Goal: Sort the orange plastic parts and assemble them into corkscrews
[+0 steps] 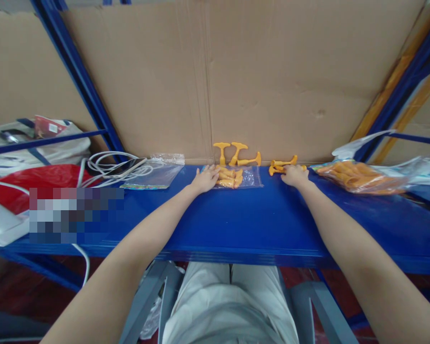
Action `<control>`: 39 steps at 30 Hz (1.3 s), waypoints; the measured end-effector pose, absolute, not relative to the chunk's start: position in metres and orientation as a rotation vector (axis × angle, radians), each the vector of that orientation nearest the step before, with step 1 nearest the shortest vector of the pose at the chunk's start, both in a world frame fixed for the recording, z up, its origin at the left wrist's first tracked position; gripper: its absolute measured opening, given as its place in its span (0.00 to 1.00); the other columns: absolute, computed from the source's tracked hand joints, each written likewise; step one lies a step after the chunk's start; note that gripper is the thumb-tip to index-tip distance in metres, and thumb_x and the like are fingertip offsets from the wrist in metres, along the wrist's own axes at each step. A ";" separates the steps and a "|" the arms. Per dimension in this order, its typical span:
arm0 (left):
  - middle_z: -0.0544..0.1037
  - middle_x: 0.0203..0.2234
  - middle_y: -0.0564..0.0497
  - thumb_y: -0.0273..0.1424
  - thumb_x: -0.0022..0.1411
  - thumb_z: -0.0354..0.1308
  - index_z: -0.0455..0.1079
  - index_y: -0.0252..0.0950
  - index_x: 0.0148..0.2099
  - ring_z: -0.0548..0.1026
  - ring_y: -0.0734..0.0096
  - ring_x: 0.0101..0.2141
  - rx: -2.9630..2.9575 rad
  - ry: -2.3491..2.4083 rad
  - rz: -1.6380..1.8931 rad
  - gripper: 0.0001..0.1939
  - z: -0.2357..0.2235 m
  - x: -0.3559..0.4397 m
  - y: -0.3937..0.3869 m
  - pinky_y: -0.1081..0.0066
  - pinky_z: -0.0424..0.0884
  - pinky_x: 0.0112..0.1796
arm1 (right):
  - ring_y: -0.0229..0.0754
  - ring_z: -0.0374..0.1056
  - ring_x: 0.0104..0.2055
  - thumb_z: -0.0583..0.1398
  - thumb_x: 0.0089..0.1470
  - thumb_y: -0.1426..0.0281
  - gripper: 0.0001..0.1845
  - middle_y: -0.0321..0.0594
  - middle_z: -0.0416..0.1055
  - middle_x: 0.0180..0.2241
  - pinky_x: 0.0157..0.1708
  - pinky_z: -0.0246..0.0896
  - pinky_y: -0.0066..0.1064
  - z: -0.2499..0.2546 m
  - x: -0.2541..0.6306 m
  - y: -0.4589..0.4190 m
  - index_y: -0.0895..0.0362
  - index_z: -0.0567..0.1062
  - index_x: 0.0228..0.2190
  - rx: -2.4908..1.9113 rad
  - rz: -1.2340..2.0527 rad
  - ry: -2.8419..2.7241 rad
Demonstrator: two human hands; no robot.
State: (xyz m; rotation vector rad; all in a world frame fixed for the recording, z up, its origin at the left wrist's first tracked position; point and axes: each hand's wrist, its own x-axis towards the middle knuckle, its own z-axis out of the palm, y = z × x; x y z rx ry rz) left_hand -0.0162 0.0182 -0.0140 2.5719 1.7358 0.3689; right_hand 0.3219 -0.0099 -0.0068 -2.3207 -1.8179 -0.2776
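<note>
My left hand [205,178] lies with fingers stretched out at the left edge of a pile of yellow-orange plastic pieces [230,177]. That pile rests on a clear plastic bag [252,177], and whether it is inside cannot be made out. Farther right, my right hand [295,176] is closed over a few yellow T-shaped plastic pieces [276,169]; its fingertips are partly hidden. Behind the bag, against the cardboard, are three more T-shaped pieces with thick handles, two of them upright-looking [222,152] and one tilted over [250,159].
A filled clear bag of orange pieces [361,176] lies at the right. On the left are a flat clear bag [154,177], coiled white cables [111,165] and a red bag [57,179]. Cardboard [272,71] backs the blue table [247,220]; blue posts [82,81] flank it.
</note>
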 end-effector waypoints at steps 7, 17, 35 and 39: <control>0.52 0.72 0.47 0.40 0.73 0.36 0.53 0.46 0.73 0.45 0.50 0.71 2.497 1.697 0.371 0.29 -0.017 -0.020 0.022 0.34 0.47 0.63 | 0.61 0.64 0.62 0.56 0.60 0.60 0.28 0.59 0.68 0.59 0.56 0.59 0.54 -0.004 0.321 -0.012 0.59 0.72 0.58 -2.382 -0.290 -1.869; 0.51 0.72 0.46 0.40 0.73 0.35 0.53 0.44 0.73 0.45 0.52 0.72 2.483 1.678 0.376 0.30 -0.019 -0.021 0.023 0.35 0.47 0.63 | 0.54 0.73 0.52 0.57 0.61 0.67 0.15 0.50 0.79 0.46 0.52 0.63 0.44 0.011 0.292 -0.022 0.56 0.81 0.44 -2.243 -0.260 -2.103; 0.51 0.72 0.49 0.41 0.73 0.35 0.53 0.48 0.72 0.44 0.51 0.72 2.499 1.646 0.404 0.29 -0.023 -0.023 0.029 0.35 0.48 0.63 | 0.42 0.75 0.34 0.56 0.52 0.81 0.18 0.42 0.80 0.33 0.34 0.63 0.26 0.019 0.276 -0.023 0.58 0.81 0.41 -1.925 -0.039 -2.264; 0.50 0.72 0.48 0.41 0.73 0.35 0.53 0.46 0.73 0.45 0.52 0.72 2.487 1.664 0.380 0.30 -0.020 -0.022 0.025 0.36 0.48 0.64 | 0.36 0.68 0.22 0.53 0.52 0.83 0.20 0.35 0.74 0.22 0.25 0.61 0.24 0.020 0.274 -0.027 0.58 0.80 0.39 -1.949 0.212 -2.202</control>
